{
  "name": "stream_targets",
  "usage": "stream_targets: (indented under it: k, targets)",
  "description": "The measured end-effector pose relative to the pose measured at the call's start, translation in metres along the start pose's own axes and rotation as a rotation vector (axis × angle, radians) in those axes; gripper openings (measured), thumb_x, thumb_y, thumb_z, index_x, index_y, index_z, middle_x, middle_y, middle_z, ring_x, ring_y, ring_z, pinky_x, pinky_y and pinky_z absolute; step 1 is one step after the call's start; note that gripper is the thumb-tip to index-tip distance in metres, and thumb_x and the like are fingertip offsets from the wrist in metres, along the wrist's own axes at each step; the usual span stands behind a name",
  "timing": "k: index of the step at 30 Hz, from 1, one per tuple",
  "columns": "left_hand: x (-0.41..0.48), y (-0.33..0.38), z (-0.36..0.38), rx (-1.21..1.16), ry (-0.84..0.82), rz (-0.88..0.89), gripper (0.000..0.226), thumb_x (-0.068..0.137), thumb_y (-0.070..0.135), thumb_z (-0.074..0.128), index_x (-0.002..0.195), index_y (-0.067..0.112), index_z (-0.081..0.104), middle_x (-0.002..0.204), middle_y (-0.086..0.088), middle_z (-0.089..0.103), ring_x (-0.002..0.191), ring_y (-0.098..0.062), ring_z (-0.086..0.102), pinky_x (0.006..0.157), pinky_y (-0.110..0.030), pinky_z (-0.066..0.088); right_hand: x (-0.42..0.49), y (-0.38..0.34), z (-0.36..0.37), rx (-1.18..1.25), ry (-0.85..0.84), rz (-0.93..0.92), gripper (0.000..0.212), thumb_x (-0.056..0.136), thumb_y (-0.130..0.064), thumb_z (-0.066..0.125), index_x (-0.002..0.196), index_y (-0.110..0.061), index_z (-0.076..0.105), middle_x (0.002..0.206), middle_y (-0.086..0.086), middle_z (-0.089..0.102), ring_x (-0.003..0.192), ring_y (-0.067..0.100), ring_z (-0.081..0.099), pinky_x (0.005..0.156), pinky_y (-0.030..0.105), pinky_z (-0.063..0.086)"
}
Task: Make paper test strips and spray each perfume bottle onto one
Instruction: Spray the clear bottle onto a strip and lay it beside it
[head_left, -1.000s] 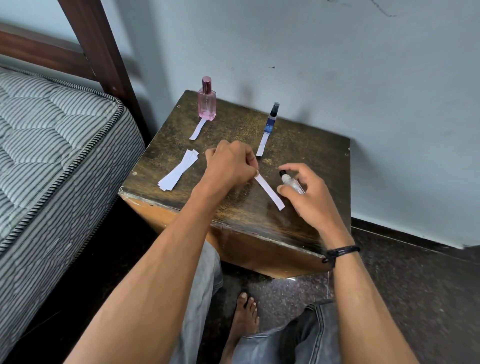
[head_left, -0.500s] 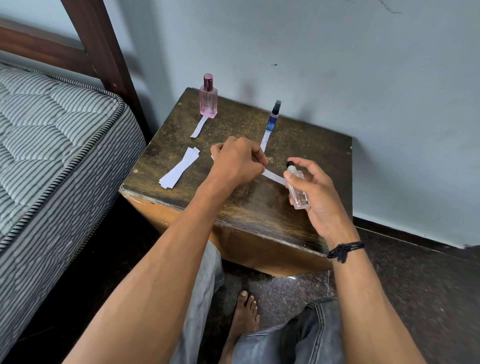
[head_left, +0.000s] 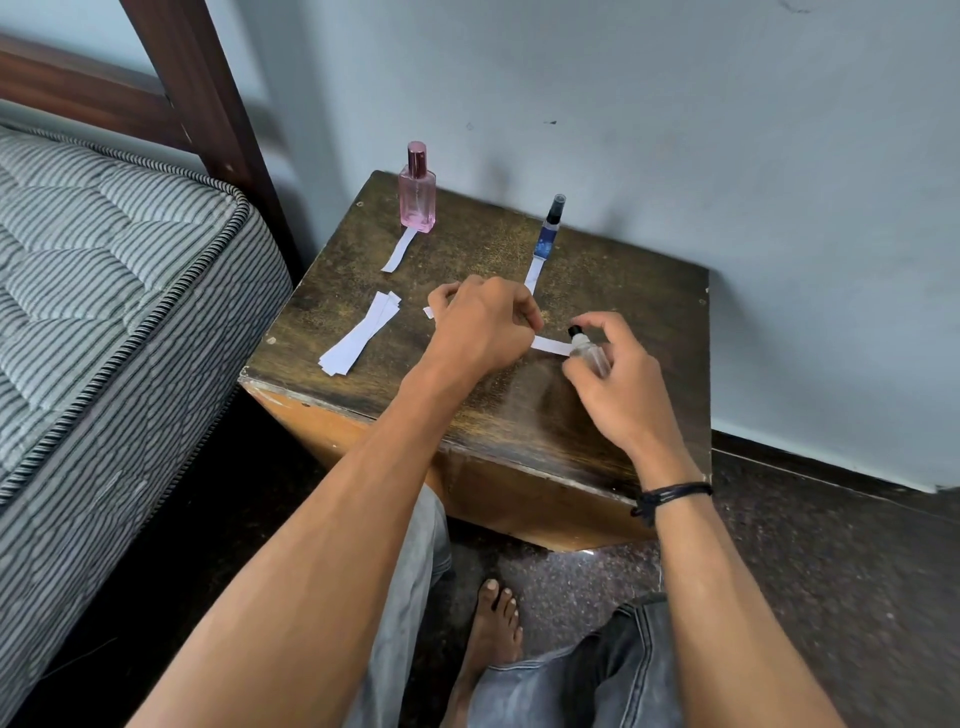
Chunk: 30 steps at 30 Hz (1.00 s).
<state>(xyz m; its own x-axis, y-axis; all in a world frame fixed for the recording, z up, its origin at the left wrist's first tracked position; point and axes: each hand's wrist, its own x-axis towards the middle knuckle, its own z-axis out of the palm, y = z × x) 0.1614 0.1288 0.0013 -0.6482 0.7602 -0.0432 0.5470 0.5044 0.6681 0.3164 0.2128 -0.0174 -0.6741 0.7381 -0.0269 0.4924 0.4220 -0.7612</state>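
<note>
Right hand (head_left: 618, 384) grips clear bottle (head_left: 587, 352), nozzle now brought up to the strip (head_left: 550, 345). Left hand (head_left: 483, 327) pinches that strip, lifted off the table (head_left: 649, 312) a second ago. Third spray looks imminent. Beyond: spare strips (head_left: 361, 332); pink bottle (head_left: 416, 195) and blue bottle (head_left: 549, 234) already have theirs. Mattress (head_left: 104, 249) left, wall (head_left: 727, 130) behind.

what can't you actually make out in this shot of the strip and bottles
Head view, the only one:
- strip: its middle is hidden under the left hand; only both ends show.
- clear bottle: the right hand wraps its body, so the fill level is hidden.
- blue bottle: label print too small to read.
- spare strips: overlapped, so the count is unclear.
</note>
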Motion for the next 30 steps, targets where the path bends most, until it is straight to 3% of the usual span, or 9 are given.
stream_targets:
  k: [7, 15, 18, 24, 30]
  targets:
    - [0.001, -0.002, -0.002, -0.115, -0.002, -0.045, 0.025, 0.081, 0.008, 0.066, 0.078, 0.033, 0.067, 0.076, 0.014, 0.068, 0.1, -0.009, 0.061, 0.103, -0.036, 0.023, 0.001, -0.005, 0.012, -0.267, 0.048, -0.081, 0.033, 0.095, -0.032, 0.06, 0.126, -0.039, 0.051, 0.084, -0.001, 0.069, 0.071, 0.028, 0.066, 0.064, 0.038, 0.055]
    - [-0.001, 0.001, -0.007, -0.133, -0.031, -0.07, 0.021, 0.083, 0.01, 0.068, 0.082, 0.031, 0.068, 0.086, 0.01, 0.071, 0.098, -0.009, 0.061, 0.093, -0.031, 0.019, 0.001, -0.012, 0.016, -0.347, 0.071, -0.064, 0.032, 0.096, -0.034, 0.059, 0.127, -0.036, 0.051, 0.093, 0.003, 0.071, 0.078, 0.033, 0.065, 0.061, 0.036, 0.048]
    - [-0.001, 0.002, -0.008, -0.135, -0.044, -0.077, 0.019, 0.083, 0.012, 0.069, 0.08, 0.03, 0.068, 0.08, 0.013, 0.067, 0.096, -0.008, 0.061, 0.094, -0.031, 0.019, 0.001, -0.012, 0.018, -0.346, 0.075, -0.066, 0.032, 0.095, -0.035, 0.059, 0.126, -0.036, 0.051, 0.093, 0.003, 0.072, 0.077, 0.033, 0.065, 0.061, 0.036, 0.048]
    - [-0.002, 0.002, -0.009, -0.146, -0.069, -0.094, 0.022, 0.083, 0.013, 0.069, 0.074, 0.033, 0.065, 0.078, 0.017, 0.065, 0.098, -0.007, 0.059, 0.094, -0.029, 0.02, 0.002, -0.012, 0.018, -0.376, 0.074, -0.06, 0.036, 0.095, -0.035, 0.059, 0.13, -0.034, 0.052, 0.09, 0.001, 0.069, 0.071, 0.027, 0.052, 0.06, 0.034, 0.04]
    - [-0.002, 0.001, -0.01, -0.167, -0.076, -0.107, 0.018, 0.083, 0.013, 0.069, 0.077, 0.03, 0.069, 0.085, 0.012, 0.072, 0.101, -0.008, 0.062, 0.098, -0.031, 0.023, 0.002, -0.014, 0.017, -0.378, 0.052, -0.059, 0.033, 0.094, -0.036, 0.059, 0.127, -0.035, 0.053, 0.091, 0.003, 0.071, 0.076, 0.032, 0.061, 0.061, 0.036, 0.044]
